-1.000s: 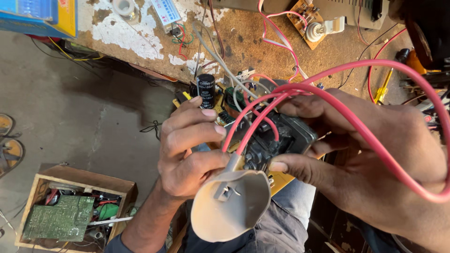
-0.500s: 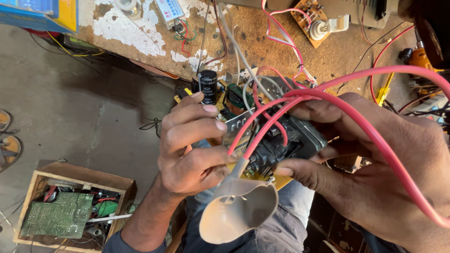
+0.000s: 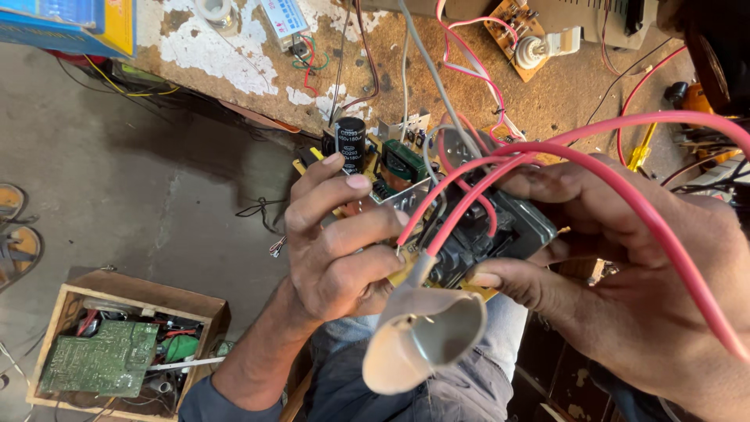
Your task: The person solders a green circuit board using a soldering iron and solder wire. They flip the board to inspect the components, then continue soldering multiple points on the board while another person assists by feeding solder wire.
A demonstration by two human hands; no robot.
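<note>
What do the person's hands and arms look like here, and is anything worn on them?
Both hands are bare: no gloves, rings or watch show. The left hand has short, pale nails, and its forearm is uncovered down to a blue-grey sleeve near the elbow. The right hand fills the right side; its wrist leaves the frame, so any sleeve there is unseen.

Both hands, left (image 3: 336, 250) and right (image 3: 625, 273), fingers curled, close together
</note>
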